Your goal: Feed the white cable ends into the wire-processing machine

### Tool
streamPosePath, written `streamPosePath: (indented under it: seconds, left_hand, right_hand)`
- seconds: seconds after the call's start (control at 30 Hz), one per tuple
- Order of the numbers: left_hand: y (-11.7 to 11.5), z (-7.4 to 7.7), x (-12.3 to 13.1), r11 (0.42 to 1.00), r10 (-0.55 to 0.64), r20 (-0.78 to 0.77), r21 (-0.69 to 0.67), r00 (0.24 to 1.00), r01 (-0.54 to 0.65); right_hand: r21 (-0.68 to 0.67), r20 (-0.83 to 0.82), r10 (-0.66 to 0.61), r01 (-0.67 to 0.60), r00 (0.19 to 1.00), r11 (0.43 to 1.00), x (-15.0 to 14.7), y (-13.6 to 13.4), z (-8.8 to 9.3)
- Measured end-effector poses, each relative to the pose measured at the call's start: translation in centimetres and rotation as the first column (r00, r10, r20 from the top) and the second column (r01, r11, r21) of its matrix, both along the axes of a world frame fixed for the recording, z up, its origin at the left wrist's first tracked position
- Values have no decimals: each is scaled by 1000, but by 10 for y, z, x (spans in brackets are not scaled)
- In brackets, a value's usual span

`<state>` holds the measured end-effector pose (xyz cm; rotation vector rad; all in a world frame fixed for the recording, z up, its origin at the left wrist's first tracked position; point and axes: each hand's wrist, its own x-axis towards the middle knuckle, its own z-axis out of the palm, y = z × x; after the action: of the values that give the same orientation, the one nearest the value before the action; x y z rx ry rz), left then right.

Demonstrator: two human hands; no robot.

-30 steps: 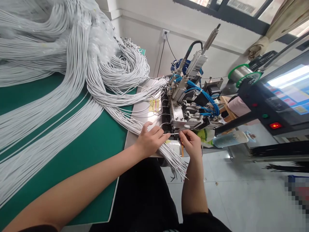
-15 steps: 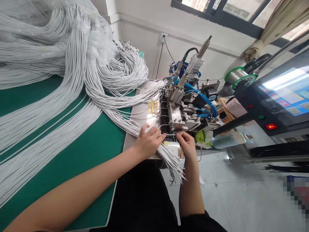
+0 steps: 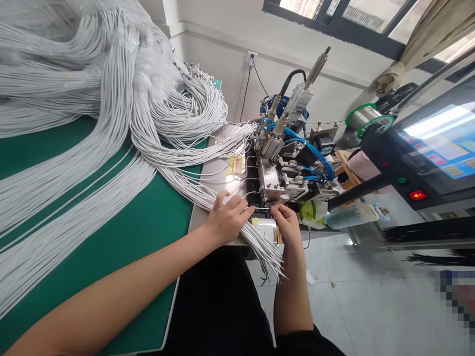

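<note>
My left hand (image 3: 227,219) rests on a bundle of thin white cables (image 3: 260,244) at the edge of a steel plate (image 3: 215,170), fingers curled and pinching a single white wire. My right hand (image 3: 286,225) is pinched on the other end of that wire, right in front of the small metal machine (image 3: 284,178) with blue air hoses. The wire's end sits at the dark fixture (image 3: 260,205) at the foot of the machine. The cable ends fan out over the table edge below my hands.
Huge heaps of white cable (image 3: 92,99) cover the green table mat (image 3: 141,232) to the left. To the right stand a control box with a lit screen (image 3: 434,143), a green button and a red lamp, and a solder-wire spool (image 3: 365,116). Grey floor lies below.
Both hands moved a little up and left toward the machine's fixture, carrying the wire with them. In the last half second they hardly moved.
</note>
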<state>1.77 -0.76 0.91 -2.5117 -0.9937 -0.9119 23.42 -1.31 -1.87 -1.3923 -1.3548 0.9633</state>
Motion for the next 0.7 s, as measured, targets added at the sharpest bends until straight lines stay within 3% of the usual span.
streamPosePath:
  seconds: [0.17,0.47,0.7]
  left_hand:
    - [1,-1,1,999,4,0,-39,1000,-4]
    - [0,-1,3,1000,30,12,-11,999,-30]
    - [0,-3,2,999,44,19,17,999,-44]
  right_hand:
    - [-102,-139,-6,-8,990,995,0,1,-8]
    - [-168,-236,-60,20,970,986,-4,3,-19]
    - [-111,-69,-19,11,997,994,9,-24,-5]
